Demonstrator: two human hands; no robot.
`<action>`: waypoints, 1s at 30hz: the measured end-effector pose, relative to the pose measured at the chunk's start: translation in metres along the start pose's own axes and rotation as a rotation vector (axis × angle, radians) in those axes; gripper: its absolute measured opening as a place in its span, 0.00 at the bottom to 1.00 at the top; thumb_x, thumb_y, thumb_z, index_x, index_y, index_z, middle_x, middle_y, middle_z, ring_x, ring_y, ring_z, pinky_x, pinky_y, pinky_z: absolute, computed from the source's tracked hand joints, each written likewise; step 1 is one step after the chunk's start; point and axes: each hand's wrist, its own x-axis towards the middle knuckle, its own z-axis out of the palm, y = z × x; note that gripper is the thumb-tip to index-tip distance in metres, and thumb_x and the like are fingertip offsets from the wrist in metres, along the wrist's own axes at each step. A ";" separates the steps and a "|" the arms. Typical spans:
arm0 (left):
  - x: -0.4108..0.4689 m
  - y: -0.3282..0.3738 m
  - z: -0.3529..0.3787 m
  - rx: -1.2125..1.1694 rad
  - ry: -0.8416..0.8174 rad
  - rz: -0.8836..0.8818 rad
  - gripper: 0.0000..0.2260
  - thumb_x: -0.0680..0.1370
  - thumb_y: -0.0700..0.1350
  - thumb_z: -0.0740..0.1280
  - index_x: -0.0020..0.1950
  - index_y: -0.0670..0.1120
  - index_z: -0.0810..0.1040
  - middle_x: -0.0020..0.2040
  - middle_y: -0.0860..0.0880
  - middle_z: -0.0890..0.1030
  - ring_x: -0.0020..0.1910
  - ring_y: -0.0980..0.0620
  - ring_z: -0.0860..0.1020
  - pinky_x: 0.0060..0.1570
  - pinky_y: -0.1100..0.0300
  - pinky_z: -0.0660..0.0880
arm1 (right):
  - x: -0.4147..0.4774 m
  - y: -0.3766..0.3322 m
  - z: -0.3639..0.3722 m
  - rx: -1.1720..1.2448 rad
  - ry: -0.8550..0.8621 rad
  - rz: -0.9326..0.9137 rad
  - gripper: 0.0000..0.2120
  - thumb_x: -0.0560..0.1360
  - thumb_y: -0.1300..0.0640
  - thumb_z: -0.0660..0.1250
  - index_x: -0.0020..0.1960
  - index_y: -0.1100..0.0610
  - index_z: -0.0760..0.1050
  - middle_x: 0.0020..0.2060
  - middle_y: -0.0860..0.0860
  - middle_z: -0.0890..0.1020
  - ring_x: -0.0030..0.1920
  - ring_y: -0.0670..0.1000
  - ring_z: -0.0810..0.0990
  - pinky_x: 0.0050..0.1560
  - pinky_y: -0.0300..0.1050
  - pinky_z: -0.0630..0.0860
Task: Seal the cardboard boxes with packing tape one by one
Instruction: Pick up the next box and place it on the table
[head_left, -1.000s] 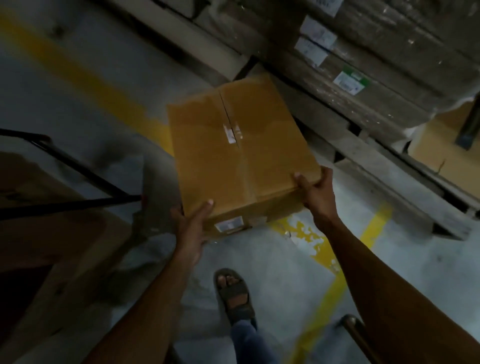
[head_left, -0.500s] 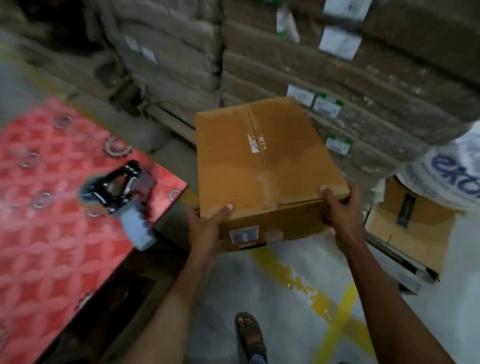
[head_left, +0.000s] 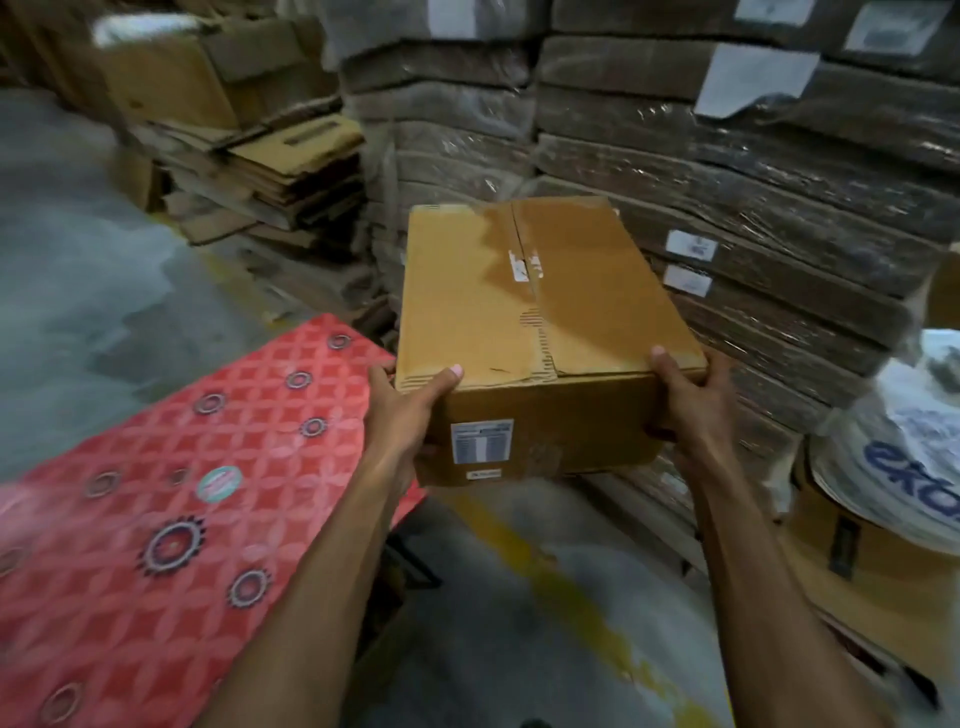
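Note:
A brown cardboard box (head_left: 540, 317) is held in the air at chest height, its two top flaps closed with a bare seam and bits of old tape down the middle. A white label is stuck on its near side. My left hand (head_left: 402, 410) grips the near left corner, thumb on top. My right hand (head_left: 691, 400) grips the near right corner, thumb on the top edge. The box's left edge hangs just past the far corner of a table covered in a red patterned cloth (head_left: 156, 545). No tape dispenser is in view.
Shrink-wrapped stacks of flat cartons (head_left: 727, 171) rise right behind the box. Loose flattened cardboard (head_left: 280, 166) is piled at the back left. A white printed sack (head_left: 904, 452) lies on a box at the right. Grey floor with a yellow line (head_left: 561, 587) lies below.
The box has been lifted from near the floor and carried up towards the red table. The view has swung; the tape dispenser seen on the table half a second ago is out of view.

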 end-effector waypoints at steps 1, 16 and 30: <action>-0.004 0.006 -0.022 0.000 0.026 0.020 0.27 0.69 0.55 0.78 0.60 0.53 0.68 0.53 0.54 0.80 0.51 0.51 0.80 0.47 0.33 0.80 | -0.013 -0.006 0.016 -0.003 -0.031 -0.011 0.23 0.74 0.41 0.72 0.65 0.42 0.68 0.52 0.42 0.74 0.55 0.54 0.77 0.54 0.69 0.80; -0.082 -0.043 -0.330 -0.132 0.574 -0.020 0.28 0.72 0.50 0.77 0.65 0.50 0.64 0.57 0.53 0.77 0.52 0.52 0.78 0.41 0.35 0.80 | -0.210 0.034 0.270 -0.097 -0.539 -0.050 0.24 0.70 0.42 0.74 0.63 0.45 0.73 0.49 0.43 0.79 0.50 0.53 0.81 0.33 0.65 0.83; -0.021 -0.124 -0.343 0.191 0.519 -0.093 0.33 0.70 0.46 0.80 0.66 0.46 0.62 0.60 0.47 0.76 0.58 0.44 0.78 0.59 0.48 0.75 | -0.121 0.154 0.296 -0.284 -0.609 0.079 0.21 0.76 0.34 0.61 0.45 0.48 0.83 0.43 0.49 0.86 0.45 0.51 0.83 0.49 0.52 0.79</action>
